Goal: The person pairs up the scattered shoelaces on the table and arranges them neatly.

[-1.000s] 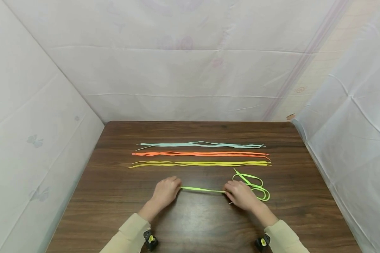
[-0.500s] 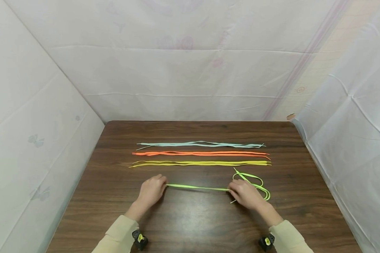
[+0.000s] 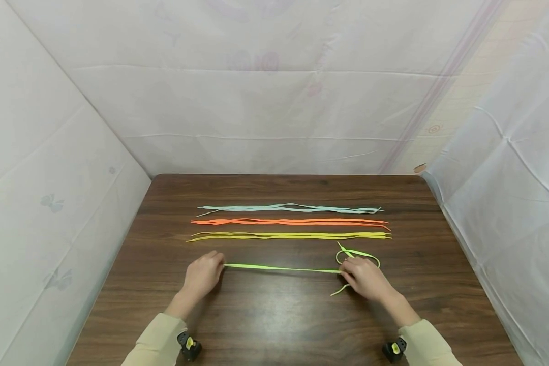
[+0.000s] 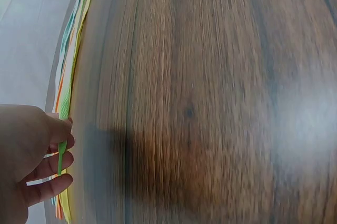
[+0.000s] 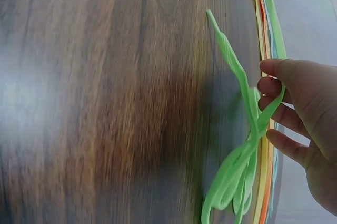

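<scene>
A flat neon-green shoelace [image 3: 279, 268] runs nearly straight between the two hands. My left hand [image 3: 204, 274] pinches it near its tip; in the left wrist view the thin end of the green shoelace [image 4: 63, 129] pokes out below the thumb. On the right, my right hand [image 3: 365, 278] pinches the lace between thumb and fingers. Past that hand the lace falls into loose loops on the table, and the right wrist view shows these green loops [image 5: 231, 176] with one free tip pointing away. The head view has part of the loops hidden under the right hand.
Beyond the hands lie three straight bundles of laces, side by side: yellow laces [image 3: 288, 236], orange laces [image 3: 288, 221] and pale blue laces [image 3: 265, 208]. The dark wooden table [image 3: 274, 325] ends at the back against white cloth [image 3: 265, 112], which also hangs on both sides.
My left hand has moved left, drawing out a longer straight stretch of green shoelace. The right hand has shifted a little to the right, covering more of the loops.
</scene>
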`<state>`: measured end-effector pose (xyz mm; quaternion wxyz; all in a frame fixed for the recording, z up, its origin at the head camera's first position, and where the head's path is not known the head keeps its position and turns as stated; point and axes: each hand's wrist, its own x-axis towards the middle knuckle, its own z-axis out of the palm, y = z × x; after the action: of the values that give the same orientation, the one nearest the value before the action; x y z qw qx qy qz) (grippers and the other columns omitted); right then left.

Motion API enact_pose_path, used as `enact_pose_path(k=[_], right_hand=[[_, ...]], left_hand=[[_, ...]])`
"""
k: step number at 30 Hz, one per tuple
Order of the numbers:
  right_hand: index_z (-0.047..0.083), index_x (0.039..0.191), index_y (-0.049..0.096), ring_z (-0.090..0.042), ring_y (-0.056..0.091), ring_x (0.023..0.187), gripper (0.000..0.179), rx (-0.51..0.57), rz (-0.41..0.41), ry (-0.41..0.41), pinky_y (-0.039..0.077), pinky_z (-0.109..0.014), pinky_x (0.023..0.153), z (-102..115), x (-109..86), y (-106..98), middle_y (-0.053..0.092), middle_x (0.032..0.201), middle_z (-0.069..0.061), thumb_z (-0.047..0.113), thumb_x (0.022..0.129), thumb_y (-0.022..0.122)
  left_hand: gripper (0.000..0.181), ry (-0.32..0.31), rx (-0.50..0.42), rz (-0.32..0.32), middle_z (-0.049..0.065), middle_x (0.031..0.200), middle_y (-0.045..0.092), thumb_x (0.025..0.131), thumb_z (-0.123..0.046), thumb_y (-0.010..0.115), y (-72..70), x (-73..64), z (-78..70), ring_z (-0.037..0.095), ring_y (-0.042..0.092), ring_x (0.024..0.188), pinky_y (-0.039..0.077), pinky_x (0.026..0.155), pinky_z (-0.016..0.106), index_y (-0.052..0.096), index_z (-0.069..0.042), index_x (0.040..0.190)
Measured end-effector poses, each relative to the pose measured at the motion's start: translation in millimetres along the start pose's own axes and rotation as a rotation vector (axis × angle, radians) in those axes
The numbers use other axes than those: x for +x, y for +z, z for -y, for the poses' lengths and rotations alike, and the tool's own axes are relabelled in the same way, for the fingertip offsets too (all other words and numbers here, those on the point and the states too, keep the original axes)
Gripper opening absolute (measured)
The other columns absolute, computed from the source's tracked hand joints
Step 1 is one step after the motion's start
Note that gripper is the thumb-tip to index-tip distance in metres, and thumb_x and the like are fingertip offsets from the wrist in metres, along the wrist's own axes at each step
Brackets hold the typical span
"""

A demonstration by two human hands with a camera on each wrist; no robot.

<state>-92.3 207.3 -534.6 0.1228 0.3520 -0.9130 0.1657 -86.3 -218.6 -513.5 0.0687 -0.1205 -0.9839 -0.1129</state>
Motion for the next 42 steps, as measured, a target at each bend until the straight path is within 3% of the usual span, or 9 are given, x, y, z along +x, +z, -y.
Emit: enact_pose_path(k=[11,23,42], right_hand=[[0.014,0.081,0.067,-0.01,0.057,0.07,0.013,-0.013,-0.046,0.049,0.048,-0.032,0.062,-13,-13.2,-9,0.06,0.076,0.007,0.009,0.072,0.076],[0.012,0.082,0.066,-0.01,0.056,0.068,0.014,-0.044,-0.015,0.127,0.046,-0.03,0.058,-24,-24.1,-19,0.06,0.077,0.007,0.009,0.073,0.076],[0.013,0.082,0.067,-0.011,0.056,0.066,0.013,-0.033,-0.01,0.222,0.044,-0.027,0.054,-38,-40.4,-31,0.06,0.076,0.008,0.007,0.073,0.075]], left_hand=[[0.008,-0.078,0.004,0.005,0.002,0.076,0.062,0.077,-0.007,0.072,-3.8,-7.6,24.8,0.017,0.06,0.062,0.048,0.051,0.033,0.065,-0.01,0.079],[0.006,-0.149,-0.015,-0.034,0.004,0.076,0.062,0.078,-0.006,0.07,-9.1,-14.4,49.6,0.018,0.058,0.058,0.045,0.046,0.033,0.065,-0.009,0.079],[0.006,-0.255,-0.04,-0.015,0.007,0.078,0.062,0.079,-0.006,0.068,-20.6,-25.7,81.9,0.024,0.058,0.06,0.044,0.046,0.041,0.063,-0.005,0.083]])
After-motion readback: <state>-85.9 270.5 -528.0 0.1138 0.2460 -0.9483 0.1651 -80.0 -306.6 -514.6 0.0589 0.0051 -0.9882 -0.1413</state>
